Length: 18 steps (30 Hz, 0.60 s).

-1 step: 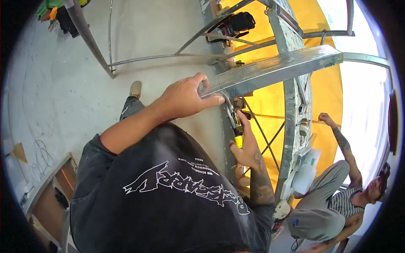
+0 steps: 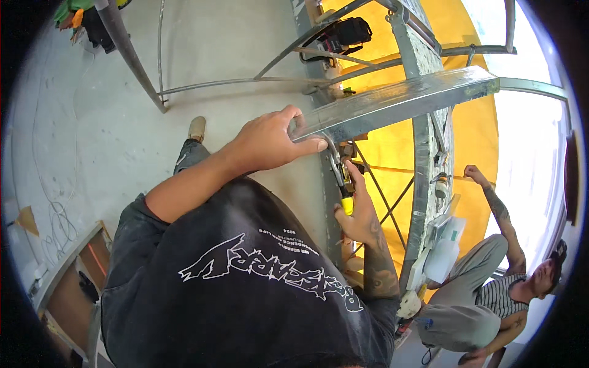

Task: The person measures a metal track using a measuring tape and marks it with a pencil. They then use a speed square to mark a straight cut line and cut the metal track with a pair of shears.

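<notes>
My left hand (image 2: 270, 138) is wrapped round the near end of a long, silvery metal bar (image 2: 399, 104), its thumb along the lower edge. The bar reaches right, over the metal-framed ledge. Just below that end, a metal clamping tool (image 2: 336, 165) with a yellow grip (image 2: 346, 205) stands angled, its top at the bar's underside. My right hand (image 2: 359, 214) is closed on this tool, below and right of my left hand. Where the tool's tip meets the bar is partly hidden by my left thumb.
A co-worker (image 2: 503, 294) crouches at lower right by a white-crusted metal ledge (image 2: 423, 184) holding small items. Tubular scaffolding (image 2: 282, 78) crosses the top; a yellow sheet (image 2: 472, 141) hangs beyond. A black bag (image 2: 350, 34) sits top centre; cables (image 2: 58, 227) lie on the left floor.
</notes>
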Available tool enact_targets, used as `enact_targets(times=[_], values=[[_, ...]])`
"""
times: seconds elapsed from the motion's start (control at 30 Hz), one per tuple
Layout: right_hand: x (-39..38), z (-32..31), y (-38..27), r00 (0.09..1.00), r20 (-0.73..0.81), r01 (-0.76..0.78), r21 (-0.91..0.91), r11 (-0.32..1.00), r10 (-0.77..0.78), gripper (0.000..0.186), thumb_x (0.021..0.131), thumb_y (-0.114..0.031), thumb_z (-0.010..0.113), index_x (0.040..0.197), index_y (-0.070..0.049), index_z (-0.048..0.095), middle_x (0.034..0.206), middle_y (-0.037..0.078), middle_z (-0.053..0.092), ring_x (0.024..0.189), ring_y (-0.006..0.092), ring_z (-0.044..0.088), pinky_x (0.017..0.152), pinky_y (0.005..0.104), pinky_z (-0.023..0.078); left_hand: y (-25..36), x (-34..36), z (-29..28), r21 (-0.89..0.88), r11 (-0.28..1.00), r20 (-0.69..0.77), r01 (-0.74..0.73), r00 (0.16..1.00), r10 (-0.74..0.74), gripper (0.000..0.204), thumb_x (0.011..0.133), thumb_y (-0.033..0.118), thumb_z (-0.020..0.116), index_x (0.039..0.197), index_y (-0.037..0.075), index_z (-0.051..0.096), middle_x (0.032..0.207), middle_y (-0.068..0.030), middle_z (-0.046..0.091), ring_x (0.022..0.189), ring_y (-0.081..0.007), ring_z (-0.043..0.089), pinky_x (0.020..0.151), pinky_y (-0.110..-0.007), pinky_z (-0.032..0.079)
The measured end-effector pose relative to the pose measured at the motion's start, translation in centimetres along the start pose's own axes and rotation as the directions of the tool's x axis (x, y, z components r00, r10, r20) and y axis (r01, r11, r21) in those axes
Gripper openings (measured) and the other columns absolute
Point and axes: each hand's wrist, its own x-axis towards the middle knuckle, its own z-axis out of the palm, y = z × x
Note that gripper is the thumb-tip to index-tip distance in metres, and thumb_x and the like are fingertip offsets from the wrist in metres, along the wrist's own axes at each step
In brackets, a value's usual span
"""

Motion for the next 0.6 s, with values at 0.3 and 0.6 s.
enact_targets(times=[0.3, 0.6], values=[[0.7, -0.1, -0.8, 1.0, 0.001, -0.026, -0.046, 0.999, 0.026, 0.09, 0.079, -0.003, 0.067, 0.16, 0.0, 0.027, 0.158, 0.025, 0.039, 0.148, 0.0383, 0.039, 0.123, 0.0431, 0.033, -0.5, 0.5, -0.9, 0.011, 1.0, 0.024, 0.005, 1.0, -0.005, 0.066, 0.084, 0.064, 0.074, 0.113, 0.005, 0.063, 0.093, -0.0181, 0.073, 0.091, -0.0336, 0.071, 0.082, -0.044, 0.054], [1.9, -0.1, -2.1, 0.997, 0.043, -0.059, -0.041, 0.997, 0.061, 0.09, 0.079, -0.004, 0.065, 0.161, 0.0, 0.026, 0.159, 0.025, 0.038, 0.15, 0.0388, 0.037, 0.124, 0.0439, 0.031, -1.2, 1.0, -2.0, -0.025, 0.999, 0.047, 0.038, 0.998, -0.037, 0.067, 0.084, 0.063, 0.075, 0.114, 0.004, 0.063, 0.093, -0.0196, 0.073, 0.091, -0.0339, 0.072, 0.082, -0.044, 0.055]])
